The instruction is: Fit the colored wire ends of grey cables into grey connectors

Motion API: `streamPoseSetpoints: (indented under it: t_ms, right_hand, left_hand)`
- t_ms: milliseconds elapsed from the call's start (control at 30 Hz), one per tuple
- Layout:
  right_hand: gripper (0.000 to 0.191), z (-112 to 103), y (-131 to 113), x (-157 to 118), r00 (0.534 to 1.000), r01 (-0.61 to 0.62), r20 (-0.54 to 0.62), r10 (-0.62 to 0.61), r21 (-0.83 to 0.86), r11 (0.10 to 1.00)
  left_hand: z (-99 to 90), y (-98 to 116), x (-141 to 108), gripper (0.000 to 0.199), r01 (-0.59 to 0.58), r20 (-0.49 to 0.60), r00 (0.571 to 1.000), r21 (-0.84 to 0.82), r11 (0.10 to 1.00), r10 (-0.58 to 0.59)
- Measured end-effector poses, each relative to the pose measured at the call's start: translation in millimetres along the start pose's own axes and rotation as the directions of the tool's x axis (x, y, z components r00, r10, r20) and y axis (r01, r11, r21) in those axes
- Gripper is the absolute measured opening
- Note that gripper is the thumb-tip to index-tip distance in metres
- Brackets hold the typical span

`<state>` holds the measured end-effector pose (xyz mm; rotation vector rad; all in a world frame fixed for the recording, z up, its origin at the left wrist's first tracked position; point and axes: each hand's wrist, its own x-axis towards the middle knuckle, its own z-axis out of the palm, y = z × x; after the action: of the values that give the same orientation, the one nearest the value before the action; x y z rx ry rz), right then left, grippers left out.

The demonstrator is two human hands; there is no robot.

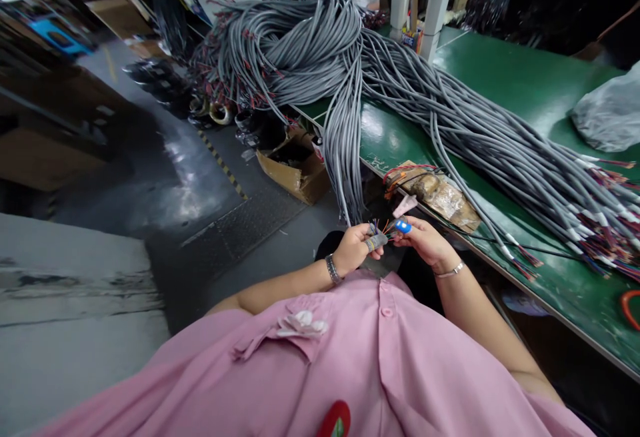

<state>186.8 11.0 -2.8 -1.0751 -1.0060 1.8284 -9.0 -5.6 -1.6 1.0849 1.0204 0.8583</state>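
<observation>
In front of my chest, both hands meet over a small bundle of thin coloured wires (385,226) that fan out between the fingers. My left hand (354,248) is closed, its thumb, in a grey and yellow cover, pressed against the bundle. My right hand (423,240) pinches at the other side of the same wires, with a bright blue wrap (403,226) around one digit. The fingers partly hide where the wires are gripped. Just behind my hands, a hanging bunch of grey cables (345,150) drops over the table edge.
A large pile of grey cables (295,50) lies across the green table (505,70), with stripped coloured ends at the right. Near the edge sits a taped cardboard piece (440,197). An open carton (295,174) stands on the floor. A plastic bag (610,110) rests at the right.
</observation>
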Motion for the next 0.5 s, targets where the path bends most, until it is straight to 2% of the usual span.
streamPoseSetpoints:
  t_ms: [167,333,400,500]
  right_hand:
    - [0.029,9,-5,-1,0.989,0.146,0.007,-0.147,-0.151,0.978]
    - [0.027,21,-1,-3,0.982,0.188,0.043,-0.184,-0.278,0.942]
    - [0.027,24,0,-4,0.974,0.223,0.030,-0.225,-0.302,0.927]
    - [0.028,22,1,-6,0.963,0.263,0.011,-0.269,-0.254,0.931]
  left_hand:
    - [1.2,-4,2,0.033,0.037,0.070,0.997,0.092,0.995,-0.043]
    - [0.3,-9,4,0.033,0.120,0.172,0.974,0.143,0.982,-0.144]
    - [0.1,-8,5,0.033,0.126,0.161,0.976,0.125,0.984,-0.145]
    - [0.2,-6,5,0.033,0.096,0.085,0.992,0.015,0.995,-0.097]
